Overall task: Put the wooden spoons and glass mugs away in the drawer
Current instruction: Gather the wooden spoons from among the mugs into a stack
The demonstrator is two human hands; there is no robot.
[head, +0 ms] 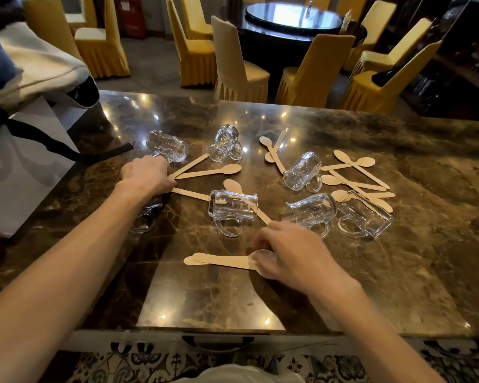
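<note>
Precariously, wooden spoons [221,260] were pinched in the curled right hand [291,251] and gripped by the left hand [147,175], beside toppled glass mugs [233,207] that could be knocked rolling.

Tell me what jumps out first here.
Glass mugs lie on their sides among wooden spoons strewn across the glossy marble counter. Near the front, the right hand grips a spoon pair by the bowls; mid-left, the left hand closes over three spoon handles.

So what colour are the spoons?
Pale tan wood; the spoons show best in the head view.
</note>
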